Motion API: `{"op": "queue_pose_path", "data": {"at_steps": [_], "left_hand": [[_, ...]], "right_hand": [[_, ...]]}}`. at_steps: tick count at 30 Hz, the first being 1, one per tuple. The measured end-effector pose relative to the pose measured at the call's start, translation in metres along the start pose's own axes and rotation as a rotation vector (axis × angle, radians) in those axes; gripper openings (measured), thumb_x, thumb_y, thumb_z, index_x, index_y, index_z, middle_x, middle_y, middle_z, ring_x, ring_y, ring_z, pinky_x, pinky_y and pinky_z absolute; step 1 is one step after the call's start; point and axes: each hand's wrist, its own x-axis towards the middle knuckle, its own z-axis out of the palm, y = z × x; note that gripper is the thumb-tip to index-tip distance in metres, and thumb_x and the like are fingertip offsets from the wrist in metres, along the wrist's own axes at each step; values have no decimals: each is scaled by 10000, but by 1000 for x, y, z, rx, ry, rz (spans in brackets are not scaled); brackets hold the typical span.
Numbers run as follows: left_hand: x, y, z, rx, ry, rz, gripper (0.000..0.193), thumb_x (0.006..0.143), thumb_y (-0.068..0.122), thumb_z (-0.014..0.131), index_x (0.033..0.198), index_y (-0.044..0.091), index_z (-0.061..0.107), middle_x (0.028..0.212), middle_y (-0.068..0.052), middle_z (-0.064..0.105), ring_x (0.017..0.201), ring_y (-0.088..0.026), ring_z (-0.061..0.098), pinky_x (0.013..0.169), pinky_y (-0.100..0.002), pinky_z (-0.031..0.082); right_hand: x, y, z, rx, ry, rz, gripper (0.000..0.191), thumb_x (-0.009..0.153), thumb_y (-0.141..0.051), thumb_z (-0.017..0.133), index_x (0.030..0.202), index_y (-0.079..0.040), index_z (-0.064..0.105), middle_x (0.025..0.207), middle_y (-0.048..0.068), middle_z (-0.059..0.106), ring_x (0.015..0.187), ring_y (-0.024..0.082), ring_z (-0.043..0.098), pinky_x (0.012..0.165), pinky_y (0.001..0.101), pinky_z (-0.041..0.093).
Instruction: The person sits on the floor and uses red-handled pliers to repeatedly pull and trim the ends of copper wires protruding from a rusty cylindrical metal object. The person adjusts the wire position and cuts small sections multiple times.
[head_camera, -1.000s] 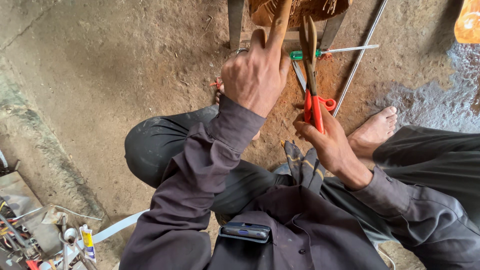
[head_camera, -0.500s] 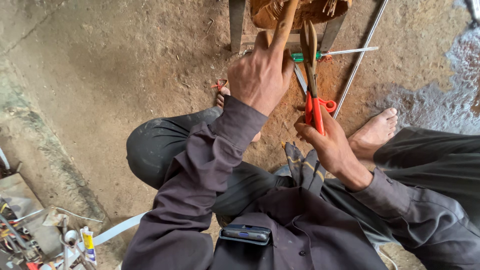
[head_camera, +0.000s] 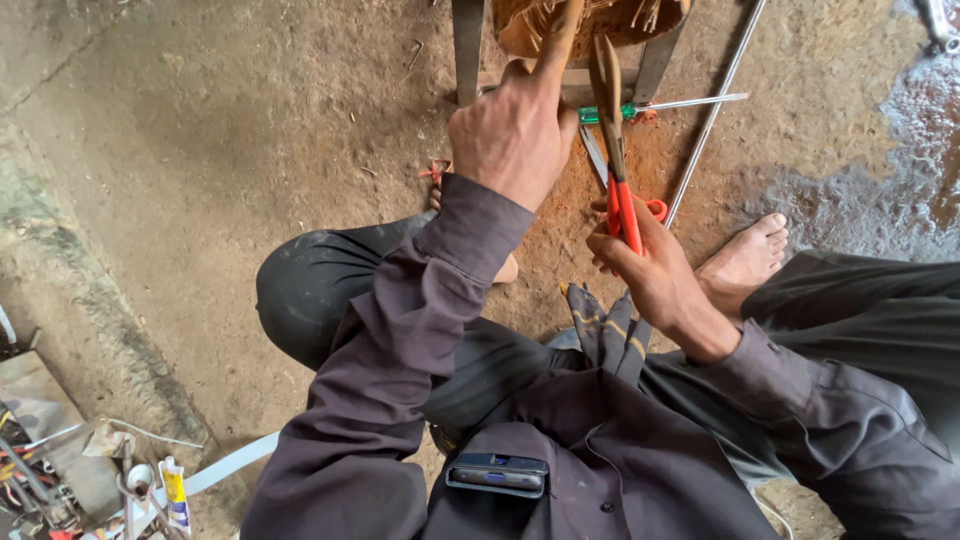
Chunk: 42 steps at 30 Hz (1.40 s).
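While left hand (head_camera: 512, 135) grips a wooden stick (head_camera: 562, 35), right hand (head_camera: 645, 265) holds red-handled pliers (head_camera: 613, 140) just beside it, above dirt floor (head_camera: 250, 140).

A rough floor-level workshop, likely a repair or craft spot. The floor (head_camera: 230, 150) is bare, stained concrete and packed dirt, with reddish dust near the work and a wet patch (head_camera: 880, 160) at the right. Tools lie about: a green-handled screwdriver (head_camera: 640, 108), a long metal rod (head_camera: 715, 110), red-handled pliers (head_camera: 618, 150). At the lower left sits a clutter of wires and small tubes (head_camera: 172, 492) beside a metal tray (head_camera: 40, 400). Work gloves (head_camera: 608, 330) rest on the person's lap.
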Motion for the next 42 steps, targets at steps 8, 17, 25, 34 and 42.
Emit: {"op": "queue_pose_path", "data": {"at_steps": [8, 17, 25, 34, 42], "left_hand": [[3, 2, -4, 50, 65, 15, 971, 942, 329, 766, 1617, 282, 69, 929, -131, 722, 600, -209, 699, 501, -367, 599], [6, 5, -9, -32, 10, 0, 770, 1043, 303, 683, 1634, 223, 197, 909, -122, 725, 633, -200, 728, 567, -365, 629], [5, 6, -9, -25, 4, -6, 766, 1010, 320, 679, 1616, 206, 223, 983, -181, 729, 631, -220, 733, 554, -378, 626], [9, 9, -12, 70, 37, 1, 778, 974, 293, 685, 1588, 150, 229, 1336, -341, 636, 556, -216, 700, 453, -354, 595], [12, 16, -7, 74, -34, -26, 771, 1028, 320, 681, 1610, 94, 226, 710, -45, 666, 510, -155, 631, 462, -344, 562]], "right_hand": [[13, -14, 2, -95, 10, -42, 547, 917, -295, 611, 1376, -9, 531, 958, 75, 677, 810, 146, 645, 719, 304, 523], [30, -26, -1, 24, 23, -66, 544, 931, -267, 611, 1368, 49, 537, 920, 105, 638, 801, 156, 608, 707, 301, 508], [49, -28, 12, -102, 117, -79, 473, 903, -186, 591, 1332, 10, 559, 936, 93, 698, 758, 149, 707, 678, 318, 578], [59, -24, 16, -137, 176, -230, 529, 913, -164, 613, 1394, 33, 518, 1074, 136, 690, 916, 182, 705, 796, 346, 590], [57, -34, 16, -9, 166, -85, 500, 914, -217, 563, 1366, -4, 586, 1010, 180, 698, 784, 209, 638, 705, 362, 548]]}}
